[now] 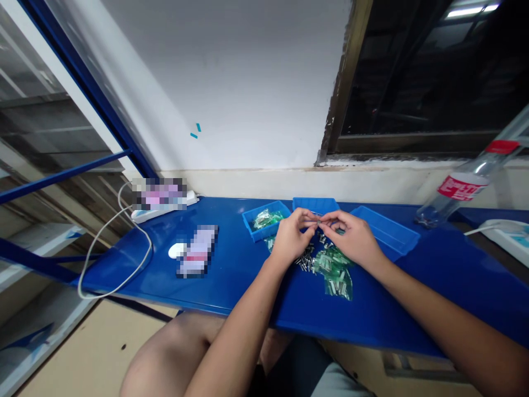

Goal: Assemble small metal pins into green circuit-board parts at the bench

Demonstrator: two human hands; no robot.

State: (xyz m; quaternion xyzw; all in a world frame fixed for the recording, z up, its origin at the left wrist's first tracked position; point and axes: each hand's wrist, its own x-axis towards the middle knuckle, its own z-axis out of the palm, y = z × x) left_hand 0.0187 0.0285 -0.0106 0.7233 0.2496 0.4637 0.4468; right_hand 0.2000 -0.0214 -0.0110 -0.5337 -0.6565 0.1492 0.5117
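Observation:
My left hand [294, 236] and my right hand [350, 236] meet fingertip to fingertip over the blue table [243, 292]. Both are pinched closed around something too small to make out. Beneath them lies a pile of small metal pins [306, 259]. Green-tinted clear packets [333, 264] with metal parts inside spread out below my right hand. Left of my hands, a blue tray [253, 234] holds more of these packets. Behind my fingers stands a second blue tray [314, 204], partly hidden. A third blue tray [390, 231] sits to the right, beyond my right hand.
A clear plastic bottle [460, 186] with a red cap leans at the right. On the left are a blurred phone-like object [198, 251], a white round item [177, 251], a power strip [165, 208] and a looped white cable [88, 259]. Another white strip [506, 237] lies far right.

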